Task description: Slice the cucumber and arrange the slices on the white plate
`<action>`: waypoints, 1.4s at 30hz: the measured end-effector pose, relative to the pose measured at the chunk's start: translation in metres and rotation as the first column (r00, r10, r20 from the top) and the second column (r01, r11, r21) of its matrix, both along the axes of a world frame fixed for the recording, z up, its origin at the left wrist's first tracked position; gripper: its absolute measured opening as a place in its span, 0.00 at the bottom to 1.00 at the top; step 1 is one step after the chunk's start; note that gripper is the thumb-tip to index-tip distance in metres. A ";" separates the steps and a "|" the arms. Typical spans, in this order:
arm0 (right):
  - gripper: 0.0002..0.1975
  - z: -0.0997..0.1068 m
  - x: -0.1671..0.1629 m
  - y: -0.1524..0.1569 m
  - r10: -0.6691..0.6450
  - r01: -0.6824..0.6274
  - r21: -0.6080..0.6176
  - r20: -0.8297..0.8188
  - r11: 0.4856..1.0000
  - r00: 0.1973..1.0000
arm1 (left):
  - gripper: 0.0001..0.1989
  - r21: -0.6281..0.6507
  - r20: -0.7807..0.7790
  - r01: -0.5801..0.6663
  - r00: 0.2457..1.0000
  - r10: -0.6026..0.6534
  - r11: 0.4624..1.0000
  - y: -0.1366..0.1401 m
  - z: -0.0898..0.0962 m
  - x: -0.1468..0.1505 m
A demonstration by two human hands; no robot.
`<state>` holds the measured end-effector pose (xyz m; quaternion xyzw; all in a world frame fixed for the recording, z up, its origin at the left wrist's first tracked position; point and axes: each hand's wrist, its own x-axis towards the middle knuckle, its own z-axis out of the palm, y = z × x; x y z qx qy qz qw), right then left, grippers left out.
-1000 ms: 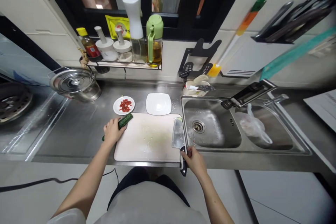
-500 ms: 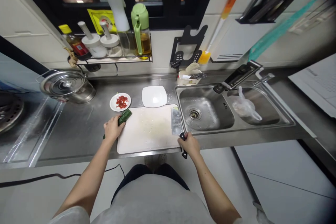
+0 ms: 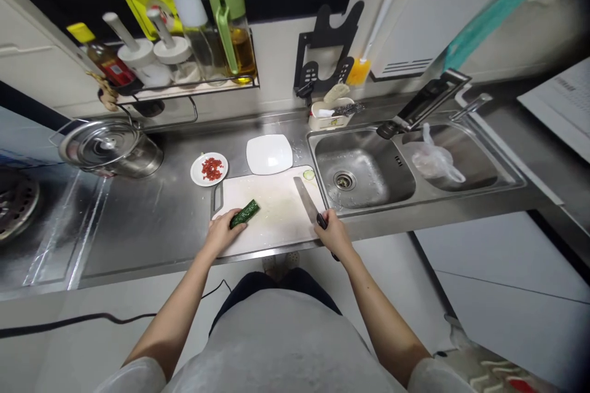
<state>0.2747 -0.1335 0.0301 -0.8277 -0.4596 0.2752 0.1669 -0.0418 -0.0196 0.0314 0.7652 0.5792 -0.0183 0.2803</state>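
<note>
My left hand [image 3: 224,232] is closed round the lower end of a dark green cucumber piece [image 3: 246,213] above the left part of the white cutting board [image 3: 274,230]. In my right hand [image 3: 332,232] is the black handle of a cleaver [image 3: 306,199]. Its blade is tilted, edge-on to me, over the board's right side and points away from me. A thin pale cucumber slice [image 3: 308,175] lies at the board's far right corner. Beyond the board stand a small white plate of chopped red pieces [image 3: 212,169] and a white square plate [image 3: 270,155].
To the right is a double sink [image 3: 362,181], with a tied plastic bag [image 3: 436,163] in its far basin and a black faucet [image 3: 421,104] above. A lidded steel pot [image 3: 133,156] stands at the left. Seasoning jars and an oil bottle [image 3: 242,52] fill the wall rack.
My left hand has brought the cucumber rightward from the board's left edge onto the board. The cleaver has turned from lying flat to edge-on, uncovering the slice.
</note>
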 end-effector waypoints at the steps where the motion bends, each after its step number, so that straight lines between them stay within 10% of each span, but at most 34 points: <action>1: 0.11 0.001 0.000 0.001 0.012 -0.012 -0.015 -0.001 1.000 1.000 | 0.24 0.004 0.010 0.006 1.000 -0.006 1.000 0.001 -0.001 0.000; 15: 0.13 0.007 -0.006 0.015 0.135 -0.098 -0.281 0.114 0.955 0.984 | 0.30 0.102 0.011 0.119 0.993 -0.121 0.988 -0.007 -0.005 0.005; 42: 0.16 0.038 -0.087 0.029 0.578 -0.545 -0.256 0.073 0.799 0.813 | 0.21 0.396 0.097 0.335 0.911 -0.402 0.855 0.001 -0.032 0.008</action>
